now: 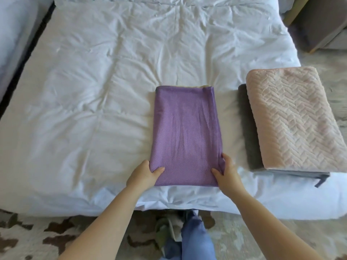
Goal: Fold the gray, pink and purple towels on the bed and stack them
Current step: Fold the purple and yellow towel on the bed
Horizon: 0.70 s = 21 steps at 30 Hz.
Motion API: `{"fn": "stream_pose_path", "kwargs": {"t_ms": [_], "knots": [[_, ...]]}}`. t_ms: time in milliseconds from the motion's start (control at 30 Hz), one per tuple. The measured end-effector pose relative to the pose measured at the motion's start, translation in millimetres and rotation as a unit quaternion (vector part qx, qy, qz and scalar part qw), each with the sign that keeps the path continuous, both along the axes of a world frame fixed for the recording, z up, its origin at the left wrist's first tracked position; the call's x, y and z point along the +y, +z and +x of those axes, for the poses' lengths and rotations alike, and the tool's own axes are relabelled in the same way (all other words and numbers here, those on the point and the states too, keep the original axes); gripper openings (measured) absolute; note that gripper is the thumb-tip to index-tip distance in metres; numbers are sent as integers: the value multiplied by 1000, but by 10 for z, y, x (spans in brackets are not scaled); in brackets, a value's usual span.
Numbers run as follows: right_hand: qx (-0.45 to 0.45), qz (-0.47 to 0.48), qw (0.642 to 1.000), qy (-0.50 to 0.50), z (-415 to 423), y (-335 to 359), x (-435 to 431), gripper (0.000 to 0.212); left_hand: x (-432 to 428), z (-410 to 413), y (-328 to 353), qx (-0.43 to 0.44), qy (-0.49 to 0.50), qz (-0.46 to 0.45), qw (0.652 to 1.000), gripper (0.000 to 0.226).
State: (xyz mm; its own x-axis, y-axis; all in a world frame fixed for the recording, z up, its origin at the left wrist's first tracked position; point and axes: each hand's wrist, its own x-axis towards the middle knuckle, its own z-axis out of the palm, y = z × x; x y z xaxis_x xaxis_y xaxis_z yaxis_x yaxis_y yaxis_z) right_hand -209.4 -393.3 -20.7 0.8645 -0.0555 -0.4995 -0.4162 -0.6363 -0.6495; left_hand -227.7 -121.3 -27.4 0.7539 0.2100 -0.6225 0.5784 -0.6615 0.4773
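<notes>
The purple towel lies folded into a long rectangle on the white bed, near its front edge. My left hand grips its near left corner, thumb on top. My right hand grips its near right corner, thumb on top and fingers at the side edge. To the right, the folded pink towel with a raised zigzag pattern rests on top of the folded gray towel, whose left side and near edge stick out beneath it.
A patterned cream-and-brown rug covers the floor in front of the bed. My legs in blue trousers stand at the bed's front edge. A brown upholstered piece of furniture sits at the far right.
</notes>
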Motion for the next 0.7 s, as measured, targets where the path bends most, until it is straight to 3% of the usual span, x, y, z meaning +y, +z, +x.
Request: {"fn": "stream_pose_path", "kwargs": {"t_ms": [100, 200, 267, 467, 600, 700], "knots": [[41, -26, 999, 19, -35, 39, -115, 75, 97, 18, -1, 47, -13, -27, 998, 62], [23, -59, 998, 21, 287, 28, -173, 84, 116, 325, -31, -33, 63, -30, 997, 68], [7, -28, 999, -26, 596, -4, -147, 80, 87, 599, -80, -86, 104, -49, 990, 69], [-32, 70, 993, -89, 1306, -331, 79, 64, 11, 1228, -310, -147, 160, -64, 974, 49], [-12, 140, 986, -90, 1444, -392, 133, 49, -60, 1355, -291, -143, 152, -189, 960, 30], [-18, 168, 984, -64, 1439, -269, 80, 42, -117, 1340, -148, -170, 144, -204, 953, 27]]}}
